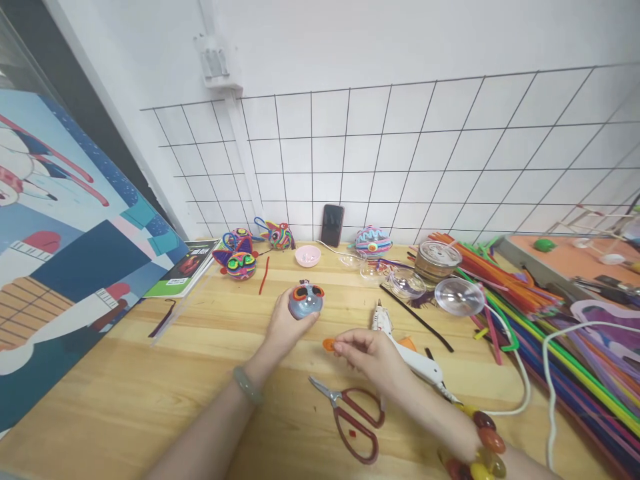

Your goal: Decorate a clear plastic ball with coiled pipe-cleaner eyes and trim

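Observation:
My left hand [287,323] is closed around a clear plastic ball [306,305] with grey-blue coils and two orange-red rings with dark centres on its upper part. To its right, my right hand [367,357] pinches a small flat orange piece [329,344] between thumb and fingertips, a little apart from the ball. Below the right hand lie scissors [350,417] with dark red handles, blades pointing up and left. A white hot glue gun [383,320] rests on the table just beyond the right hand, its body partly hidden by it.
Colourful wrapped ornaments [240,265], a pink bowl [307,255] and a phone [333,225] stand along the back. Clear half-shells [459,297] and a round tub [437,261] are at right. Pipe cleaners [555,360] and a white cord [550,387] fill the right side; a picture board [75,267] stands left.

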Demonstrator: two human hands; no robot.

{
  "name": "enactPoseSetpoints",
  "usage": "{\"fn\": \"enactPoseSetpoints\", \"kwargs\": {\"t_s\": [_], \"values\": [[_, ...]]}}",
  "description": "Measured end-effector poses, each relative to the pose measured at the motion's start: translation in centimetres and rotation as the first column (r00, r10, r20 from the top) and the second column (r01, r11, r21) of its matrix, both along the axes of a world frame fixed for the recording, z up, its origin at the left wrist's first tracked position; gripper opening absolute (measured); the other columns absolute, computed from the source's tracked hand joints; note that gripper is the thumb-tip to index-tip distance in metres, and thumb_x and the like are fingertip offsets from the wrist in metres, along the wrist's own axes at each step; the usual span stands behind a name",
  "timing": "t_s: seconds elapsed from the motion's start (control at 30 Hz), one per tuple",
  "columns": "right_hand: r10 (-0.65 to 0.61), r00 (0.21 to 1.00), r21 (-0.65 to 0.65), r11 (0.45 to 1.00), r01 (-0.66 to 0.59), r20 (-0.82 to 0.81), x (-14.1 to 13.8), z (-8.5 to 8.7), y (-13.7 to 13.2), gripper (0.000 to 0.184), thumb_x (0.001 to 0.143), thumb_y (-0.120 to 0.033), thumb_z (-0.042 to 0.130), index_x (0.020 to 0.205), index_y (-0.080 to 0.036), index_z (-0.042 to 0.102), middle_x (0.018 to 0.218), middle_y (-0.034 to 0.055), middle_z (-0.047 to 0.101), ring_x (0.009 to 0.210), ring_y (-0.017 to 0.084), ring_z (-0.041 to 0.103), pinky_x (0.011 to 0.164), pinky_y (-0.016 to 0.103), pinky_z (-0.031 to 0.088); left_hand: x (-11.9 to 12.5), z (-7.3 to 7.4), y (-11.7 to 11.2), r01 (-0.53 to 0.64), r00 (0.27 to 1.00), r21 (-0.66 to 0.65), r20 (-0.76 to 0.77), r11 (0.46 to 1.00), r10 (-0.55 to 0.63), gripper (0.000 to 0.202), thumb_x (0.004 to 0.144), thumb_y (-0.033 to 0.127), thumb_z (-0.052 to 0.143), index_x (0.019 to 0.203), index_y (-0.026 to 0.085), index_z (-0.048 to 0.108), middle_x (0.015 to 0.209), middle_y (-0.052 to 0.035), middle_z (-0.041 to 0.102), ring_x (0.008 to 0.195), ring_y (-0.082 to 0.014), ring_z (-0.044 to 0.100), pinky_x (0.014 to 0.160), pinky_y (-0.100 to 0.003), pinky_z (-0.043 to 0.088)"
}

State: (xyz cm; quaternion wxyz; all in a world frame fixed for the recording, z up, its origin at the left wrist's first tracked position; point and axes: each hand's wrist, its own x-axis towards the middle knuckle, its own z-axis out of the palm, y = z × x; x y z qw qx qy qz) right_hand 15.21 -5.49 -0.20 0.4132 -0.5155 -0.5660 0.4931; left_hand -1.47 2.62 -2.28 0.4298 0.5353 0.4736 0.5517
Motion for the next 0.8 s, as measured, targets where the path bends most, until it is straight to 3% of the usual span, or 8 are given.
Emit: {"fn": "enactPoseSetpoints", "kwargs": {"t_s": [0.13,0.3,0.67,0.8], "values": [[-0.064,0.99,-0.014,0.998,0.063,-0.124,0.4,0.6,0.4,0.038,0.067,-0.052,0.067,0.078,-0.016,0.069,0.06,-0.0001,0.061,0.051,0.01,0.048,0.051,0.023,0.038,1.1,0.5,-1.4,0.134,0.99,-0.039,0.053,0.99,-0.132,0.062,0.056,0.023,0.077,0.108,0.018,0.043,0.107,-0.0104,0.063,0.092,-0.021,0.064,0.084,-0.036,0.049],[-0.129,0.967,-0.02,0.992,0.128,-0.22,0.6,1.1,0.5,0.038,0.061,-0.052,0.073,0.075,-0.017,0.07,0.059,-0.0012,0.061,0.053,0.009,0.048,0.054,0.023,0.039,2.4,0.8,-3.3,0.249,0.959,-0.021,0.145,0.968,-0.243,0.066,0.054,0.026,0.08,0.107,0.02,0.041,0.112,-0.0102,0.059,0.1,-0.0213,0.061,0.086,-0.033,0.048],[-0.181,0.942,-0.02,0.983,0.183,-0.283,0.4,1.2,0.6,0.038,0.056,-0.052,0.076,0.069,-0.018,0.068,0.065,0.0022,0.067,0.06,0.014,0.056,0.062,0.027,0.045,2.3,0.9,-4.1,0.446,0.86,-0.06,0.306,0.893,-0.409,0.077,0.063,0.025,0.077,0.126,0.022,0.034,0.129,-0.0136,0.051,0.112,-0.0254,0.055,0.094,-0.038,0.045],[-0.205,0.944,-0.018,0.978,0.208,-0.26,0.6,1.4,0.6,0.039,0.058,-0.054,0.075,0.068,-0.017,0.066,0.055,-0.0013,0.059,0.05,0.01,0.048,0.051,0.024,0.038,2.1,1.0,-4.0,0.489,0.825,-0.013,0.332,0.872,-0.458,0.069,0.068,0.026,0.073,0.126,0.022,0.036,0.134,-0.0138,0.048,0.119,-0.0259,0.051,0.1,-0.04,0.04]]}}
